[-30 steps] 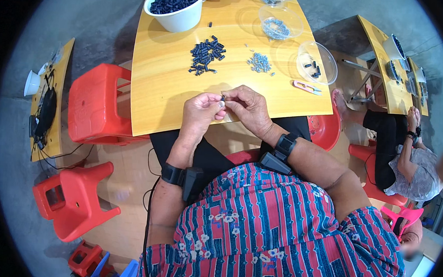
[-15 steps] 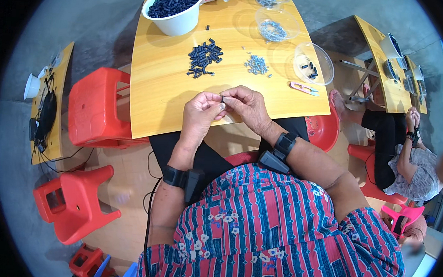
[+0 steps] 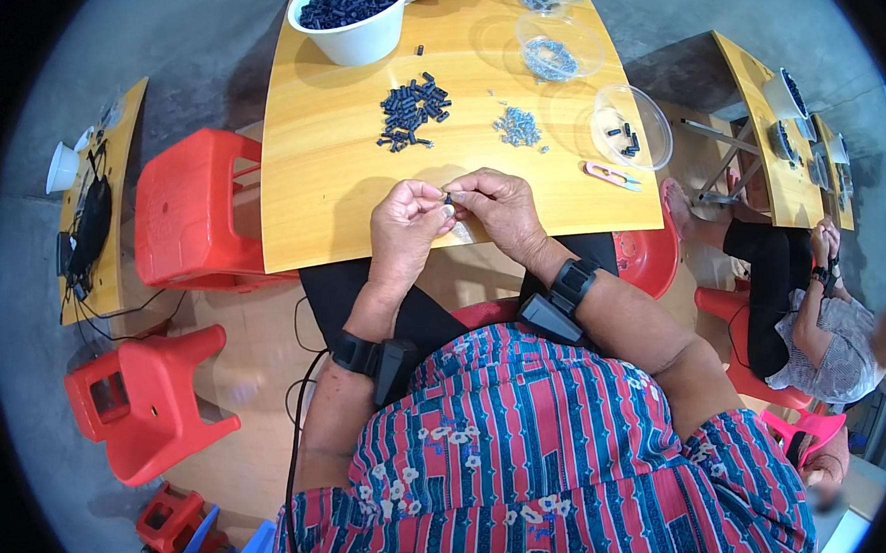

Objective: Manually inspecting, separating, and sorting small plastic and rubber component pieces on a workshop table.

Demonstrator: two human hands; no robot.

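Note:
Over the near edge of the table, my left hand (image 3: pixel 406 223) pinches a small black cylindrical piece (image 3: pixel 449 201) between thumb and fingers. My right hand (image 3: pixel 498 211) meets it there, its thumb and forefinger closed at the piece's upper end; anything tiny between those fingertips is hidden. Beyond my hands lies a pile of black cylindrical pieces (image 3: pixel 412 107), some at its near side with pale tips. To its right is a small heap of silvery, clear-looking parts (image 3: pixel 519 126), too small to name.
A white tub (image 3: pixel 360 42) full of black pieces stands at the far left of the wooden table (image 3: pixel 317 190). Clear bowls (image 3: pixel 663 138) line the right side, beside pink-handled thread snips (image 3: pixel 611 175). A red stool (image 3: pixel 191 203) stands left; another person (image 3: pixel 826 327) sits at right.
The black piece has turned a little between my fingertips, and more of it shows. My hands stay together in nearly the same place. The view has shifted slightly.

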